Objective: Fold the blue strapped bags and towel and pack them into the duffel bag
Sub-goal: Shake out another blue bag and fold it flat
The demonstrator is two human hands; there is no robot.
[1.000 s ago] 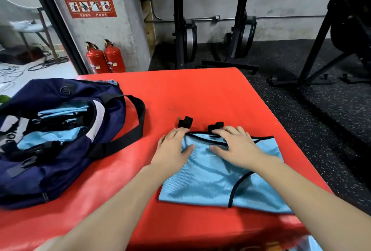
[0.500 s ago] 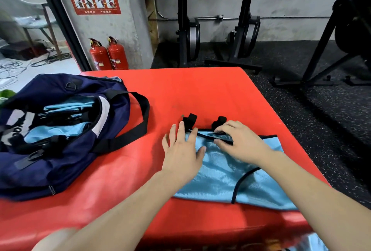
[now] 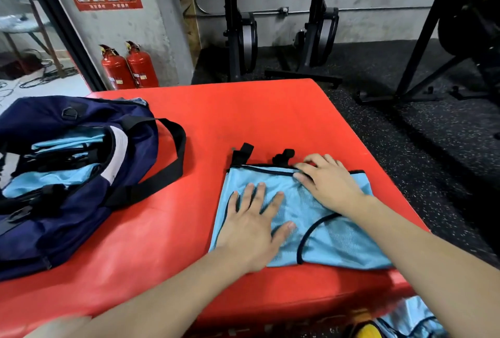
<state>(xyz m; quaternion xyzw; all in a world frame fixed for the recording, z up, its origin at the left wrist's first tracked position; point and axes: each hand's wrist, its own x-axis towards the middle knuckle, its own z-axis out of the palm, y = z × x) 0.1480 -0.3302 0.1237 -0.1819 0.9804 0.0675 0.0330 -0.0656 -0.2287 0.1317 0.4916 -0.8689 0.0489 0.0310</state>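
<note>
At the far left of the red surface (image 3: 270, 110) the navy duffel bag (image 3: 54, 202) lies open, its mouth facing up and light blue fabric already packed inside; its black carry strap (image 3: 173, 153) loops out toward the middle of the surface. Well apart from it, to the right, the blue strapped bag (image 3: 338, 240) lies flat near the front edge, its long axis running left to right and its black strap ends (image 3: 243, 152) poking out past the far edge. The left hand (image 3: 251, 226) rests palm down on the near-left part of the fabric, fingers spread and grasping nothing — it seems to be pinning or smoothing the cloth. The right hand (image 3: 327, 183) sits at the far edge, fingers curled at the black-trimmed hem beside the straps; whether it actually pinches the hem cannot be told. Judging by this, folding is in hand, and the fold would likely run across the long axis. The duffel lies to the left of both hands, so the left hand is the nearer one for packing — the bag must cross the open red stretch between.
</note>
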